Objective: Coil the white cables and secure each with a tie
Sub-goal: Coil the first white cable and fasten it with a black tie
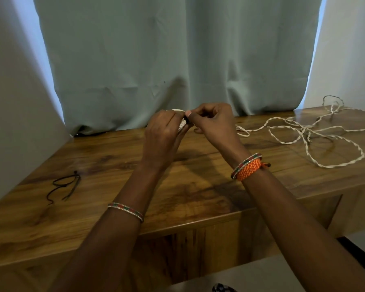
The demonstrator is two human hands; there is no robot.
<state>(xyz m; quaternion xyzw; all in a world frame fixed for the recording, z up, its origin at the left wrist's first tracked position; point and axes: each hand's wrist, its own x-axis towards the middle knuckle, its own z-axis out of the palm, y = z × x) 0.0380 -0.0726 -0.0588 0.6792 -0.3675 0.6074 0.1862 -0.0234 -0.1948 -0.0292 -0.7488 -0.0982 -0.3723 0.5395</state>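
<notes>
Both hands are raised above the middle of the wooden table (97, 209). My left hand (163, 135) grips a small coil of white cable (182, 122), mostly hidden behind its fingers. My right hand (214, 123) pinches a black tie (187, 120) at the coil's top edge, thumb and fingertips meeting those of the left hand. A second white cable (308, 135), twisted and uncoiled, sprawls in loose loops over the right part of the table. Spare black ties (64, 185) lie at the left of the table.
A pale green curtain (177, 60) hangs right behind the table's back edge. The table's front edge runs below my forearms, and its right end drops off near the loose cable. A dark patterned object (223, 288) shows at the bottom edge.
</notes>
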